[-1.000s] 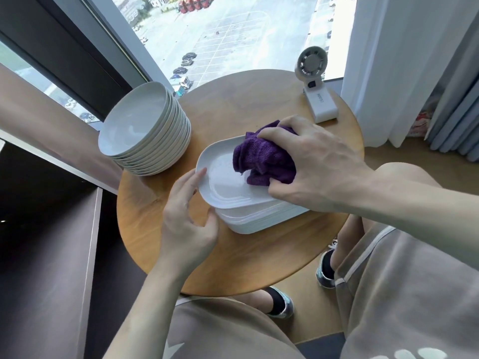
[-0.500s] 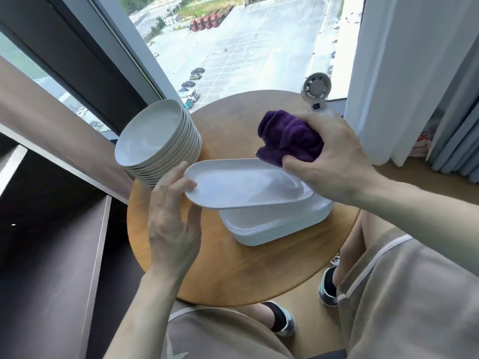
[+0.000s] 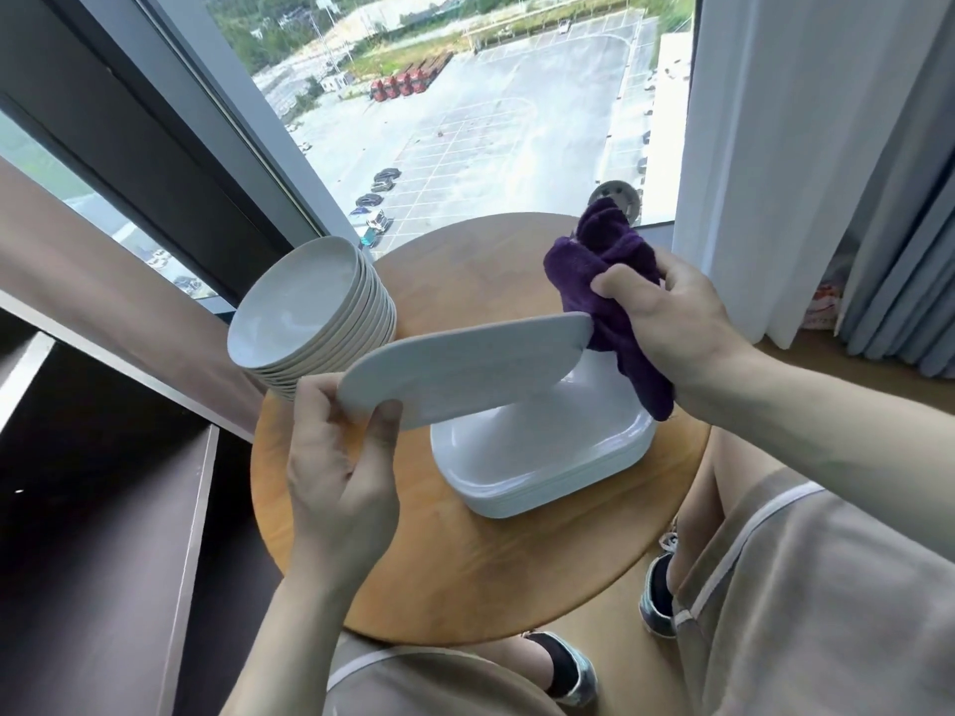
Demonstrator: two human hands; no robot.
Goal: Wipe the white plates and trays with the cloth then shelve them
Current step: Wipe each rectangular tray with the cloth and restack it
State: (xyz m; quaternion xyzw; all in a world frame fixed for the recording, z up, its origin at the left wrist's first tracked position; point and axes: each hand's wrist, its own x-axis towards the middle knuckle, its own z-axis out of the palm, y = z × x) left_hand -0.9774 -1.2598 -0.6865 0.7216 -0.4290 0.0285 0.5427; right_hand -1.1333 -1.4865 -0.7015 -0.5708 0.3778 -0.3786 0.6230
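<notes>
My left hand [image 3: 341, 457] grips the near end of a white tray [image 3: 465, 369], lifted and tipped so its underside faces me. My right hand [image 3: 666, 323] holds a bunched purple cloth [image 3: 599, 266] against the tray's far end. Below them a stack of white trays [image 3: 548, 457] sits on the round wooden table [image 3: 491, 576]. A leaning stack of round white plates [image 3: 305, 312] stands at the table's back left.
A small white fan [image 3: 620, 196] stands at the table's far edge, partly hidden by the cloth. Dark shelving [image 3: 103, 509] lies to the left, under the window ledge. Curtains [image 3: 827, 147] hang at the right. My knees and shoes sit under the table.
The top tray has come off the stack, risen and tilted underside toward me. My right hand with the cloth moved from the tray's inside to its far end.
</notes>
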